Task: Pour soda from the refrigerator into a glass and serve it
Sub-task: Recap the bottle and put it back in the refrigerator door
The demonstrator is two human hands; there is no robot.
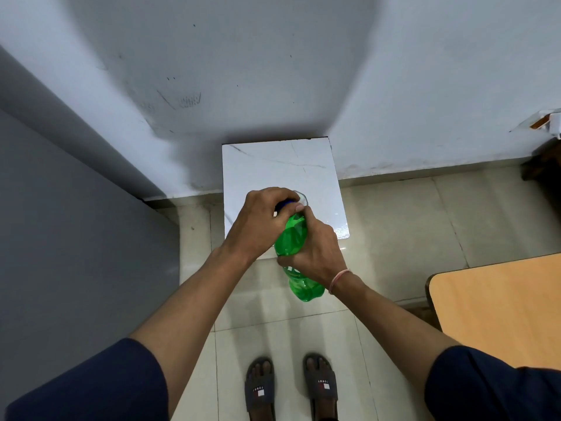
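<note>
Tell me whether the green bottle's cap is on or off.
On. The blue cap sits on the green bottle under the left hand; whether it is loosened, cannot tell.

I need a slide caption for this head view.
Left hand grips the cap, right hand holds the green bottle.

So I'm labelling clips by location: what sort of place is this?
Probably a plain room in a home: tiled floor, painted wall, a small white marble-top stand and a wooden table corner. No kitchen fittings show.

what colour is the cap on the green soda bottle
Blue. In the head view the cap peeks out beneath the left hand gripping the green soda bottle top.
</note>
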